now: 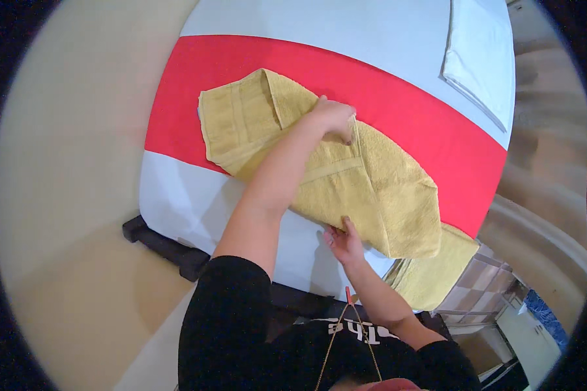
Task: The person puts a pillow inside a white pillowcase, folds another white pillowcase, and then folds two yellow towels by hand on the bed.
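Note:
A yellow terry towel (398,189) lies partly folded across the bed, over its red band and the white near part. My left arm reaches across it, and my left hand (336,118) is closed on the towel near its far edge, fingers curled round a hemmed side. Close to me, my right hand (346,244) holds the near edge, thumb on top and fingers partly hidden beneath. To the left, one end of the towel is spread out with a flap turned over. The right end hangs in a rounded fold.
The bed (182,189) has a white cover with a red band (182,98). A white folded cloth (479,65) lies far right. Another folded yellow towel (434,274) rests at the right near corner, beside a checked surface (476,287). A dark bed frame (169,251) juts out at left.

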A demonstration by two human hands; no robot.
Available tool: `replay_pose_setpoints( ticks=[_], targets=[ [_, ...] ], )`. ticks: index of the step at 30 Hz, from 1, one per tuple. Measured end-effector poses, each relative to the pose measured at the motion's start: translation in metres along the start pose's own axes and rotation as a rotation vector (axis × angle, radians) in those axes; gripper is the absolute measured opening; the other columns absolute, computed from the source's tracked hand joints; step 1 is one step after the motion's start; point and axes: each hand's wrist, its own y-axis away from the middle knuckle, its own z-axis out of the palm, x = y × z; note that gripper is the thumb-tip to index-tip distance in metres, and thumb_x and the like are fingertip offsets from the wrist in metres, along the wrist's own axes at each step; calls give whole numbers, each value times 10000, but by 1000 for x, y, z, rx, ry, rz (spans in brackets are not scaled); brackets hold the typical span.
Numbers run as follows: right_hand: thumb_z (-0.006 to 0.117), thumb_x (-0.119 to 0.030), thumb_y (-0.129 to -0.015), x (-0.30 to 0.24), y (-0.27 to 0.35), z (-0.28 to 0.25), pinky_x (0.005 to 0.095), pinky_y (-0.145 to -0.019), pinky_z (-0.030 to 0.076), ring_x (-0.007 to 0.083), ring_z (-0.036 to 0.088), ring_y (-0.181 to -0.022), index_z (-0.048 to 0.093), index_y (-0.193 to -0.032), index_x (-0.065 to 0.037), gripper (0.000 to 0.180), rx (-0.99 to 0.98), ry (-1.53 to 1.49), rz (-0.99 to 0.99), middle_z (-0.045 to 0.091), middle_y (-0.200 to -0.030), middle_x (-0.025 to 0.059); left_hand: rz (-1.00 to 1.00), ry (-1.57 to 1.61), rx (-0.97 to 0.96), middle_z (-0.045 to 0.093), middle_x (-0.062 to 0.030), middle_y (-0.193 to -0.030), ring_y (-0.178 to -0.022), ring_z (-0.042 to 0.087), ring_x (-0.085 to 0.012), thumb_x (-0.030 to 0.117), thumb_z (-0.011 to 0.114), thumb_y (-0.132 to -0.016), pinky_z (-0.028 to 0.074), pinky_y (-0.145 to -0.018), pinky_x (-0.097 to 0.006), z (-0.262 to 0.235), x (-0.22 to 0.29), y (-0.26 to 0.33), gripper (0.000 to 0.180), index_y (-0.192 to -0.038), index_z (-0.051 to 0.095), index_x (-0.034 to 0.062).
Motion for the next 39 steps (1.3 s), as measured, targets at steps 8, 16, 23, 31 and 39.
replay_pose_setpoints(
  ticks=[8, 16, 23, 31, 39],
  targets=[
    [716, -381, -629, -105, 164, 13, 510, -1026, 252, 364, 298, -1254, 211, -1378, -95, 948, -764, 261, -512, 260, -1406, 115, 286, 1331, -67, 629, -78, -971, -883, 593, -157, 152, 725, -593, 460, -799, -296, -121, 16, 166, 508, -1042, 577, -31],
    [561, -186, -792, -223, 218, 201, 355, -881, 414, 200, 545, -997, 511, -1137, -2, 395, -322, 743, -671, 571, -1099, 87, 160, 1607, 552, 588, -67, -1038, -964, 551, -148, 116, 674, -701, 408, -867, -270, -134, 45, 196, 454, -1102, 515, -26],
    [563, -344, -831, -215, 281, 287, 339, -802, 447, 184, 570, -916, 561, -1055, -23, 391, -449, 744, -954, 604, -983, 60, 287, 1439, 976, 600, -59, -949, -911, 545, -128, 146, 638, -775, 405, -830, -246, -199, 77, 247, 324, -1031, 552, -33],
    [597, -327, -817, -159, 205, 141, 264, -568, 400, 107, 531, -653, 645, -879, -23, 314, -119, 1259, -1099, 606, -735, 26, -311, 1121, 858, 627, -66, -879, -785, 569, -126, 51, 646, -713, 451, -739, -275, -22, 100, 308, 277, -980, 604, -12],
    [679, -249, -765, -105, 34, -97, 256, -693, 467, 114, 582, -729, 612, -922, 28, 326, -59, 1508, -829, 636, -798, 64, -383, 609, 896, 612, -114, -907, -809, 572, -221, 85, 679, -708, 445, -746, -320, 241, 85, 289, 239, -930, 616, 25]
  ],
)
